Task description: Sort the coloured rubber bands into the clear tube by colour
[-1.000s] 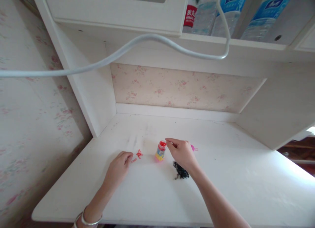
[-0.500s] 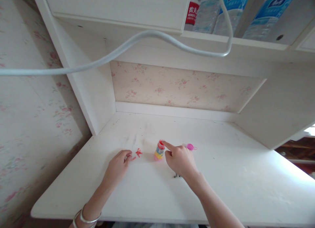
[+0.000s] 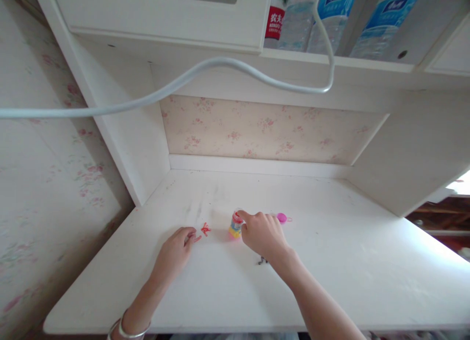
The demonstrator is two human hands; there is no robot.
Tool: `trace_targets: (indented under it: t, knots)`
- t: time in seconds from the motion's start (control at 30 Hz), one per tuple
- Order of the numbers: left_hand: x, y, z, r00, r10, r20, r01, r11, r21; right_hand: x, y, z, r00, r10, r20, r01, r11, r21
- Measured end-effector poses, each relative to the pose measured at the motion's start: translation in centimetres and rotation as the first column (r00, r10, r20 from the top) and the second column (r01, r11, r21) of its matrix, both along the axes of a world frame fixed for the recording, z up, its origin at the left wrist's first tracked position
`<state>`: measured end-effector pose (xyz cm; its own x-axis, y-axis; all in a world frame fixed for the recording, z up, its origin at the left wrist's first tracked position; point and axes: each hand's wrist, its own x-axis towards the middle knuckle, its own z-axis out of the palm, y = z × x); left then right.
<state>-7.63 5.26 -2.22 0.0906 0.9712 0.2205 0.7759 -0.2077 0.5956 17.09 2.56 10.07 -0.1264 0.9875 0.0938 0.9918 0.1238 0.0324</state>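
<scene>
A small clear jar (image 3: 235,226) with a coloured label and yellow and pink at its base stands on the white desk. My right hand (image 3: 263,234) is beside it, index finger stretched to the open mouth, where the tip is partly hidden. The other fingers are curled, holding nothing visible. To the left, my left hand (image 3: 178,244) rests on the desk with thumb and index finger pinched. A small red strip (image 3: 197,238) lies at those fingertips; whether it is gripped is unclear. Just past it is a little heap of red strips (image 3: 205,229).
A pink round lid (image 3: 282,218) with a loop lies beyond my right hand. Small dark pieces (image 3: 262,260) sit under my right wrist. A white cable (image 3: 220,62) crosses in front of the shelf, which holds several water bottles (image 3: 334,17).
The view has shifted slightly. My right index finger has shifted at the jar's mouth, and less red shows there. My left fingertips are closer to the single red strip.
</scene>
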Motion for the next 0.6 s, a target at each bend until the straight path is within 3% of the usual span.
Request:
trace_targets:
  t: [0.27, 0.43, 0.53, 0.6]
  knots:
    - [0.0, 0.0, -0.1, 1.0, 0.012, 0.006, -0.012, 1.0, 0.013, 0.4, 0.1, -0.9, 0.987, -0.064, -0.144, 0.075, 0.994, 0.076]
    - [0.2, 0.0, 0.5, 1.0, 0.013, 0.008, -0.013, 0.999, 0.032, 0.7, 0.1, -1.3, 0.96, -0.035, -0.278, 0.082, 0.984, 0.158]
    - [0.3, -0.2, 0.8, 1.0, 0.017, 0.01, -0.017, 1.0, 0.024, 1.1, -0.1, -1.9, 0.915, 0.007, -0.402, 0.086, 0.973, 0.212]
    - [0.3, -0.3, 0.9, 1.0, 0.026, 0.006, -0.026, 1.0, 0.013, 1.5, -0.5, -2.8, 0.842, 0.054, -0.537, 0.089, 0.967, 0.238]
